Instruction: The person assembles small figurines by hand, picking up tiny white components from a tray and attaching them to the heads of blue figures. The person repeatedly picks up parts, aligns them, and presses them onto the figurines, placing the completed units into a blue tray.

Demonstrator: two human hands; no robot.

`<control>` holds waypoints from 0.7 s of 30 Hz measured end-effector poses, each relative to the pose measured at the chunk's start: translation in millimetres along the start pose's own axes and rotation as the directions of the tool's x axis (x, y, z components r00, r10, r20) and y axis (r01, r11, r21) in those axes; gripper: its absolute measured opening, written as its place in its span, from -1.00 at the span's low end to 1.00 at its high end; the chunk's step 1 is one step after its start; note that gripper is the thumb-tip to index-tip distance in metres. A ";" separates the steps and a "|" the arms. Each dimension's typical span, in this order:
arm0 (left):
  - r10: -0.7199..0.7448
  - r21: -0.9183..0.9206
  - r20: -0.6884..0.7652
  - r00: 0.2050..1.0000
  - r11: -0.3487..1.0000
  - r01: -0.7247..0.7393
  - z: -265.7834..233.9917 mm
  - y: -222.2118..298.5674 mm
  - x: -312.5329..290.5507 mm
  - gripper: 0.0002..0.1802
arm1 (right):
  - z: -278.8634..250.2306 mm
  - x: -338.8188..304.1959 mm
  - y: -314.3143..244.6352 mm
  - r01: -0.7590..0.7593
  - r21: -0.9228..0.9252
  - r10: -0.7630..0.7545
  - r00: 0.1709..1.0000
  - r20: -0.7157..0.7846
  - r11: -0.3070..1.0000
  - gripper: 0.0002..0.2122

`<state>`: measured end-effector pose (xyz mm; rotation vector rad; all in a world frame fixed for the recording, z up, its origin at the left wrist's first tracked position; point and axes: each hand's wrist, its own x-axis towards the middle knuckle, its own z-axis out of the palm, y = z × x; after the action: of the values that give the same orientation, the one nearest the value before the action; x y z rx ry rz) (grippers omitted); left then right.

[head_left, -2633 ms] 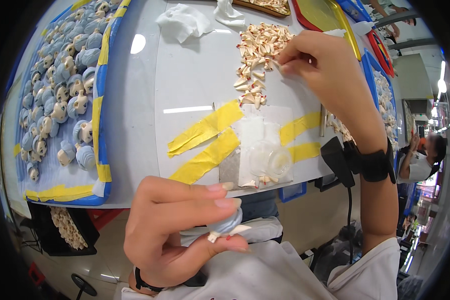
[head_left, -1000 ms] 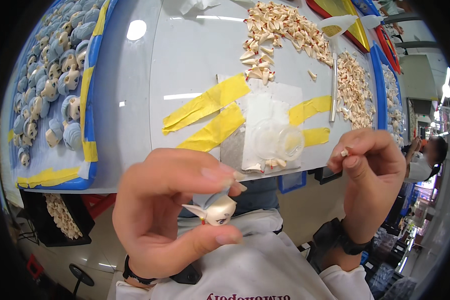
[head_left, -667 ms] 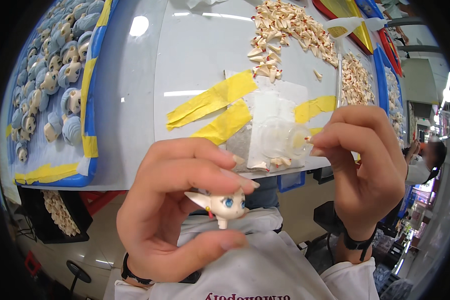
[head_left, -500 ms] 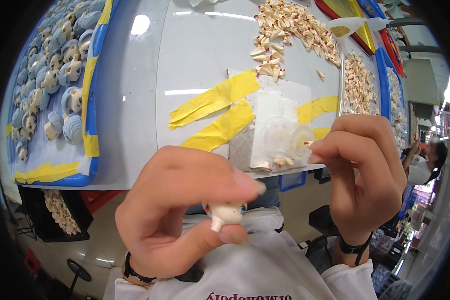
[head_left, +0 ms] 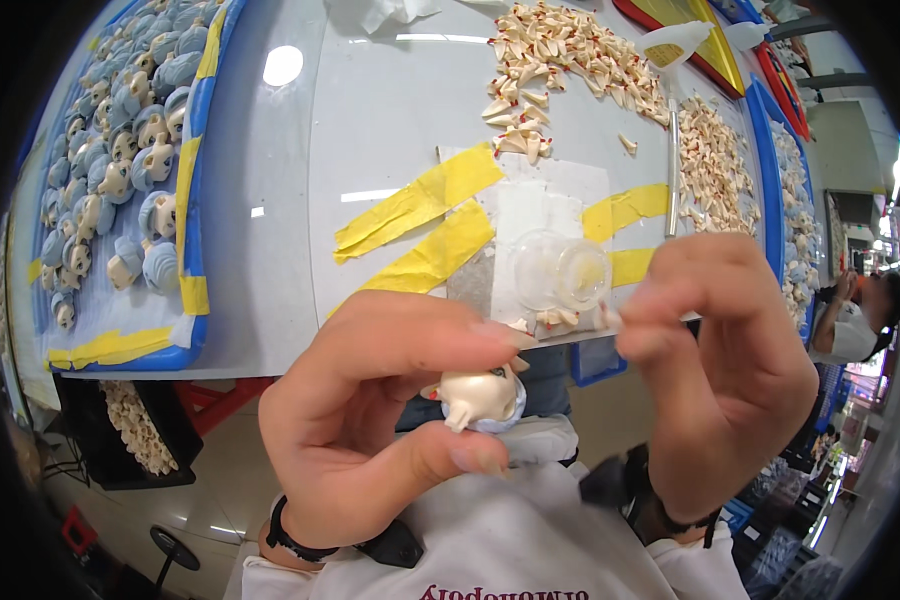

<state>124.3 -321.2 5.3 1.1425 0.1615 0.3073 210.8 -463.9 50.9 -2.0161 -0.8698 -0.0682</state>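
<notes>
Between the thumb and fingers of my left hand (head_left: 370, 410), closed over the table's front edge, is a small doll head (head_left: 477, 396). Its pale face side is turned up, with light blue hair at its lower edge and a short peg towards my thumb. My right hand (head_left: 725, 350) is pinched just to the right, its fingertips blurred by motion. A small cream piece with a reddish tip (head_left: 610, 318) shows at those fingertips, apart from the head. Beyond, a clear plastic cup (head_left: 545, 272) stands on a white pad, with several cream pieces (head_left: 558, 318) at its near side.
A blue tray (head_left: 196, 250) of blue-haired doll heads lies at left. Pointed cream pieces (head_left: 580, 60) are heaped at the back, more at right beside a metal rod (head_left: 672, 170). Yellow tape (head_left: 425, 200) crosses the table. A black bin (head_left: 175, 430) sits below; another person (head_left: 855, 325) is far right.
The doll head has turned in my left fingers, so more of its underside and blue hair shows. My right hand has shifted slightly down, its pinch kept. The whole view has moved a little.
</notes>
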 end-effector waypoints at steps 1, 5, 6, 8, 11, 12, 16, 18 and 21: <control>-0.005 -0.012 -0.016 1.000 1.000 0.005 1.6 -0.9 -1.0 -0.47 | 1.3 -3.3 -1.1 -0.030 0.129 0.031 1.000 -0.002 0.991 -0.90; -0.024 -0.005 -0.023 0.999 1.000 0.023 4.5 0.1 -2.5 -0.44 | 16.6 -14.7 -15.4 -0.148 0.319 0.149 0.989 0.023 0.936 -0.92; -0.011 -0.006 -0.004 1.000 1.000 0.011 3.6 -0.5 -2.4 -0.44 | 17.6 -15.3 -16.7 -0.152 0.306 0.153 0.988 0.021 0.940 -0.91; 0.038 -0.014 0.035 0.999 0.999 -0.038 -4.5 -7.6 -4.4 -0.43 | 18.7 -15.9 -16.1 -0.088 0.250 0.091 0.996 -0.002 0.964 -0.90; 0.025 0.002 -0.006 1.000 1.000 -0.025 -8.1 -10.7 -11.2 -0.44 | 20.2 -15.6 -14.6 0.056 0.143 -0.051 0.998 -0.038 0.988 -0.86; 0.014 0.014 -0.018 1.000 1.000 -0.014 -8.4 -9.7 -13.3 -0.45 | 19.7 -15.3 -15.9 0.065 0.132 -0.061 0.997 -0.036 0.989 -0.85; 0.005 0.065 -0.036 0.999 0.998 -0.002 -4.0 -3.9 -17.2 -0.48 | 13.5 -16.2 -11.1 0.083 0.123 -0.089 0.995 0.046 0.989 -0.84; 0.108 0.204 0.024 0.994 0.973 -0.110 -5.7 -3.4 -13.6 -0.50 | 8.3 -15.5 -8.5 0.066 0.149 -0.082 0.990 0.110 0.987 -0.79; 0.364 0.484 0.275 0.890 0.747 -0.455 -9.8 0.5 0.4 -0.52 | -0.2 -18.0 -8.2 -0.111 0.370 0.050 0.984 0.172 0.923 -0.65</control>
<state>121.8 -312.4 1.7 1.7673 -0.1736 0.5843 192.4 -471.2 50.3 -1.7046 -0.8258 0.2922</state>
